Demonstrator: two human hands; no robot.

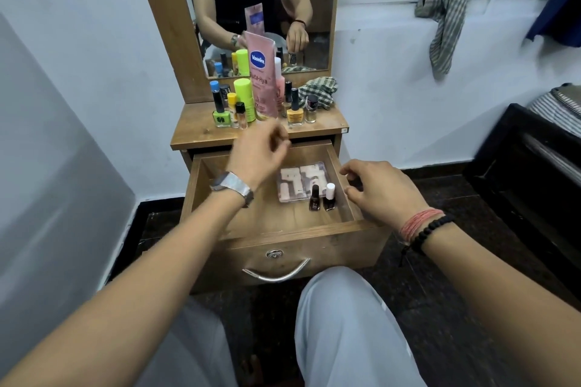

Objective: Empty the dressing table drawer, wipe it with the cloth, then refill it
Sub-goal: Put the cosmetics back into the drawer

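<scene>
The wooden drawer [273, 239] of the dressing table stands pulled out. Inside it lie a clear plastic packet [297, 181] and two small dark nail polish bottles [321, 199], one with a white cap. My left hand [262, 148] hovers over the drawer's back edge, fingers loosely curled, holding nothing. My right hand [377, 190] hangs over the drawer's right wall, fingers relaxed and empty. On the tabletop stand a pink Vaseline tube [261, 75], several nail polish bottles [295, 111] and a green bottle [243, 97]. A checked cloth [317, 91] lies bunched at the back right.
A mirror [257, 6] rises behind the tabletop. Another checked cloth [446, 12] hangs from the window ledge at right. A dark bed frame [528, 160] stands on the right. My knees [342, 324] sit just before the drawer front with its metal handle [276, 270].
</scene>
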